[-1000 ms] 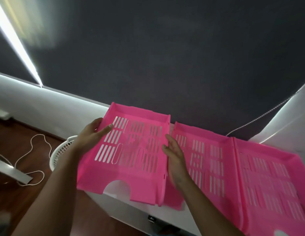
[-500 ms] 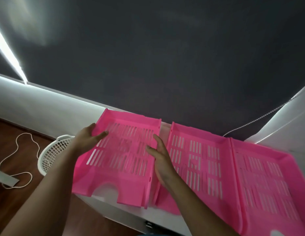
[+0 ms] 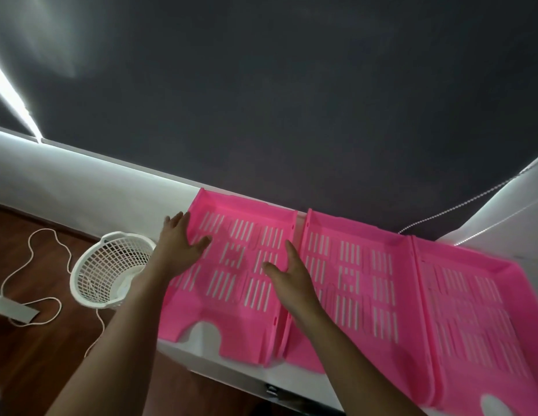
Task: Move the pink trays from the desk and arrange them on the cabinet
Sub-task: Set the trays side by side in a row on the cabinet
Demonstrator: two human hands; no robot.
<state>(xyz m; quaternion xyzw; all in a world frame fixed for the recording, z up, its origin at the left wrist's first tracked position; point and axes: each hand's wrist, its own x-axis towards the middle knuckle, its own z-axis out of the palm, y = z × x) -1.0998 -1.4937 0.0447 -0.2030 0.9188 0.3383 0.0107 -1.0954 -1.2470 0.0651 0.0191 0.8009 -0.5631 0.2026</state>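
Three pink slotted trays lie side by side on the white cabinet (image 3: 231, 370). The left pink tray (image 3: 243, 259) rests flat at the cabinet's left end, its notched front edge toward me. My left hand (image 3: 180, 241) straddles its left wall, thumb inside on the floor and fingers outside. My right hand (image 3: 288, 274) grips its right wall, thumb on the tray floor, fingers in the narrow gap beside the middle pink tray (image 3: 352, 274). The right pink tray (image 3: 472, 310) touches the middle one and looks blurred.
A white plastic basket (image 3: 105, 268) stands on the brown wood floor just left of the cabinet. A white cord (image 3: 36, 250) loops on the floor to a power strip (image 3: 12, 309). A dark wall rises behind; a bead chain (image 3: 442, 211) hangs at the right.
The left tray, held tilted above the cabinet a second ago, has come down flat onto the cabinet top beside the middle tray. Both hands stay on its side walls.
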